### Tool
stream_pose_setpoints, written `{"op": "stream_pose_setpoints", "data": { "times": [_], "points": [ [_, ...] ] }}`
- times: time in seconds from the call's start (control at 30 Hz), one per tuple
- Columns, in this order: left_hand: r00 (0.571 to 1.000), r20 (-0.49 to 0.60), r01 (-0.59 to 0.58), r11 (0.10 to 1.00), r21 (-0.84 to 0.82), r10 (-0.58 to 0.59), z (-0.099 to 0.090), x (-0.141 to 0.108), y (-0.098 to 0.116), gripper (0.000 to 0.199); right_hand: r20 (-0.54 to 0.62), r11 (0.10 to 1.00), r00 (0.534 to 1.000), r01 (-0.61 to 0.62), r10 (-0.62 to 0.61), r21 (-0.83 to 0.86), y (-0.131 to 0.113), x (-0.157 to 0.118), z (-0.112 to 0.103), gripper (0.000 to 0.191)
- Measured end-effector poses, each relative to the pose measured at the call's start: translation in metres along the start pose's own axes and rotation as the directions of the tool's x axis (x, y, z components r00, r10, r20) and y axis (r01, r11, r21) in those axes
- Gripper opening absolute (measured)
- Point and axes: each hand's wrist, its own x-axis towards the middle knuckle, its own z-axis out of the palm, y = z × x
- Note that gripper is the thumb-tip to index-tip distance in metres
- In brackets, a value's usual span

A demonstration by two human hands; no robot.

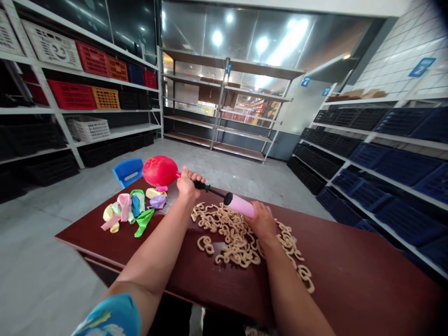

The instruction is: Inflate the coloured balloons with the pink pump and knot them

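Note:
A pink hand pump [241,205] with a black rod spans the space between my hands, over the table. My right hand [262,220] is wrapped around its pink barrel. My left hand [189,183] is closed on the black end of the pump, close to the neck of a red balloon [160,171]. The balloon is swollen and points away to the left. Beneath the pump lies a loose heap of tan curled pieces [235,238]. Several limp balloons [124,205] in pink, yellow, green, blue and purple lie at the table's left.
The dark red-brown table [350,261] stands before me, with a blue chair [128,172] at its far left corner. Shelves with coloured crates [72,94] line the left; dark blue crates [395,158] fill shelving at right. A metal rack [219,102] stands at the back.

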Motion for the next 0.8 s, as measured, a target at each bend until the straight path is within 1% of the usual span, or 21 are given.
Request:
{"op": "stream_pose_setpoints", "data": {
  "times": [0.07, 0.13, 0.27, 0.37, 0.47, 0.6, 0.7, 0.8],
  "points": [
    [1.0, -0.004, -0.016, 1.0, -0.018, 0.016, -0.004, 0.006, 0.006, 0.048, -0.015, 0.999, 0.999, -0.033, 0.033, -0.009, 0.009, 0.0, 0.002, 0.033],
    [1.0, 0.007, -0.016, 0.999, -0.04, 0.017, -0.009, 0.007, 0.006, 0.047, -0.03, 0.998, 0.998, -0.059, 0.059, -0.015, 0.013, -0.001, 0.004, 0.032],
    [0.998, 0.056, 0.01, 0.998, -0.066, -0.007, -0.015, 0.001, -0.004, 0.047, -0.054, 0.997, 0.996, -0.069, 0.067, -0.038, 0.005, -0.002, 0.004, 0.028],
    [0.996, 0.078, 0.04, 0.998, -0.057, -0.035, -0.013, -0.007, -0.016, 0.05, -0.071, 0.998, 0.997, -0.027, 0.024, -0.051, -0.007, -0.003, 0.004, 0.029],
    [0.995, 0.08, 0.071, 0.997, -0.03, -0.068, -0.007, -0.015, -0.03, 0.052, -0.075, 0.999, 0.997, 0.027, -0.029, -0.029, -0.017, -0.005, 0.003, 0.031],
    [0.993, 0.078, 0.091, 0.996, 0.001, -0.091, -0.001, -0.023, -0.04, 0.051, -0.049, 0.997, 0.996, 0.076, -0.075, 0.017, -0.023, -0.007, 0.002, 0.034],
    [0.996, 0.04, 0.076, 0.997, 0.014, -0.076, -0.001, -0.019, -0.035, 0.05, -0.006, 0.996, 0.997, 0.081, -0.081, 0.03, -0.021, -0.005, 0.0, 0.031],
    [0.999, 0.018, 0.04, 0.999, 0.003, -0.04, -0.005, -0.008, -0.02, 0.049, 0.04, 0.999, 0.998, 0.04, -0.041, 0.013, -0.011, -0.001, 0.001, 0.032]
  ]
}}
